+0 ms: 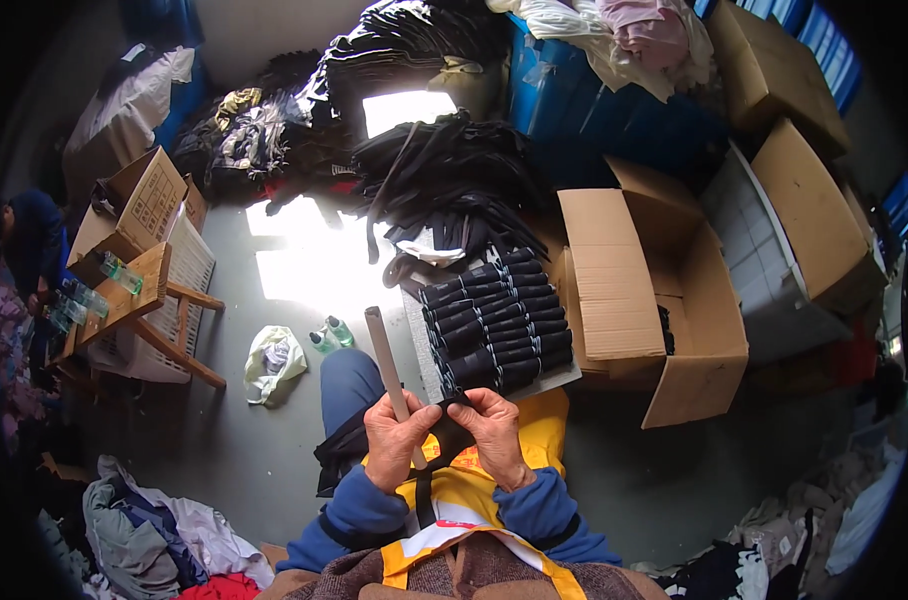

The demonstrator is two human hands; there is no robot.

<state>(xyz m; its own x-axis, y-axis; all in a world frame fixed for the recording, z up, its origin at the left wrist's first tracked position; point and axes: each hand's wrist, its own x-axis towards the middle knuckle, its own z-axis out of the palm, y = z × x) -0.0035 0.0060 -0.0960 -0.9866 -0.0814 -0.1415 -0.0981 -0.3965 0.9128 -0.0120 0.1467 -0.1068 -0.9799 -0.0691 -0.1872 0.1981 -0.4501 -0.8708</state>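
My left hand (399,437) is closed round a long, flat, light-brown stick (384,355), which stands up slantwise above the fist. Its thumb and forefinger also seem to pinch an edge of a piece of black cloth (452,440). Opposite, my right hand (494,430) grips the other side of that cloth between thumb and fingers. The cloth hangs down between both hands, over a yellow apron (539,430). Just beyond them lie rows of black rolled cloth bundles (494,325) on a light grey surface (424,365).
Long black strips (454,170) lie heaped past the bundles. Open cardboard boxes (604,280) stand at right, a wooden stool (154,300) with bottles at left. A plastic bag (274,365) and two green bottles (339,331) are on the floor. Another person (34,240) is at far left.
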